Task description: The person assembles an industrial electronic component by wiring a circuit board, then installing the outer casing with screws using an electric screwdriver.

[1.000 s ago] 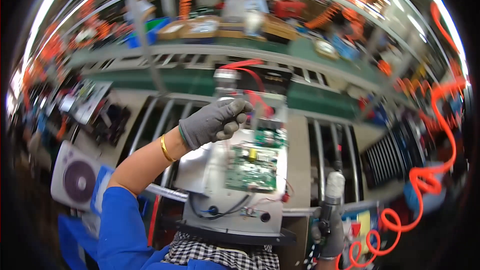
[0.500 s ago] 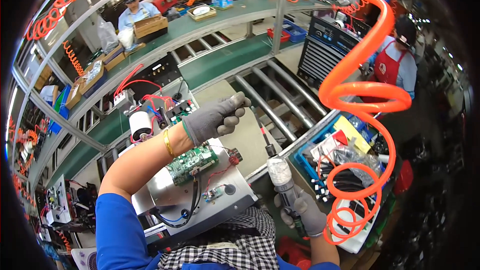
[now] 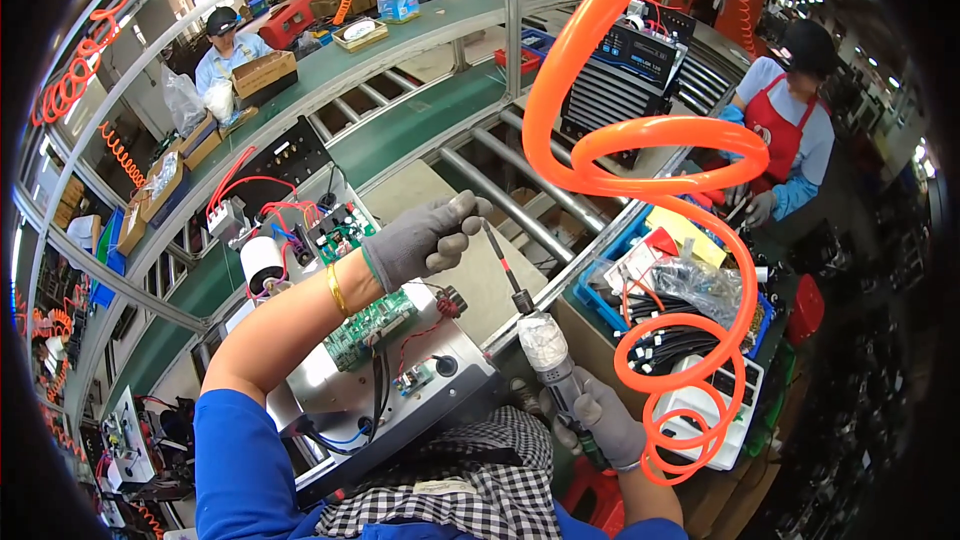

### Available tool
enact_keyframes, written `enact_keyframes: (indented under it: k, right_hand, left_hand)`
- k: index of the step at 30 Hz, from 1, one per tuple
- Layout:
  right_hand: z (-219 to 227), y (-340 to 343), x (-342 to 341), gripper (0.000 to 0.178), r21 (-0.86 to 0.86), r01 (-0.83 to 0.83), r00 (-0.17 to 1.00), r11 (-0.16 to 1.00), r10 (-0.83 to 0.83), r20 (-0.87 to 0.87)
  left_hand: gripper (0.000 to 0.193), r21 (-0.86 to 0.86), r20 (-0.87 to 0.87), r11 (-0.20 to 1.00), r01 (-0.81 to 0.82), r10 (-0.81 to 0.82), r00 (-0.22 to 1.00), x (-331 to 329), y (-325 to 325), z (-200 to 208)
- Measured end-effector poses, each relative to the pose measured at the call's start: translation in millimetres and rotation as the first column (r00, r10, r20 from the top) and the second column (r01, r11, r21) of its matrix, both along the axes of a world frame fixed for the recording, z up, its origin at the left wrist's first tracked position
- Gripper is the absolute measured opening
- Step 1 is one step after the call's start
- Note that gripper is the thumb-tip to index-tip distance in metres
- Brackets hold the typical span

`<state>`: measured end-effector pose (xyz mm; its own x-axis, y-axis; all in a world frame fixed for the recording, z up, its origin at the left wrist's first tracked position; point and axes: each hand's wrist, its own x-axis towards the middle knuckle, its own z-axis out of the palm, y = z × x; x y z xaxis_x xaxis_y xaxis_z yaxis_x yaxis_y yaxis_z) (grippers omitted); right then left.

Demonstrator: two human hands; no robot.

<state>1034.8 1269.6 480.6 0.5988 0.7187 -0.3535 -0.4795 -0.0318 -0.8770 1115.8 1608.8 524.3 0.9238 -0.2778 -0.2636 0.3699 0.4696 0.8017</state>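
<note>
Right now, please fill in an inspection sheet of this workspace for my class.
Surface: metal rollers beyond the chassis.
Job's things: open metal chassis with green circuit board; power screwdriver.
Clutter: blue bin crowded with parts and a clear bag.
Grips: left grip curled shut near the bit tip, contents hidden; right grip around the screwdriver.
Cables: orange coiled hose at right.
Surroundings: person in red apron at right.

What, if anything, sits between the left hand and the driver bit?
Nothing visible: the left hand is close beside the tip of the driver bit, contact unclear. The orange coiled hose hangs off to the right.
</note>
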Motion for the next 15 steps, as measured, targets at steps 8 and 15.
enact_keyframes:
  k: [8, 15]
  right_hand:
    - [0.0, 4.4, -2.0, 0.092, 0.036, 0.027, 1.0, 0.999, -0.027, 0.0]
    - [-15.8, 2.6, -2.0, 0.09, 0.047, -0.014, 1.0, 0.999, 0.015, -0.013]
  left_hand:
    - [0.035, 0.065, 0.044, 0.997, -0.03, 0.027, 0.999, -3.0, 4.8, -0.5]
    - [0.033, 0.215, 0.05, 0.977, -0.013, 0.002, 0.999, -9.4, 3.5, 3.9]
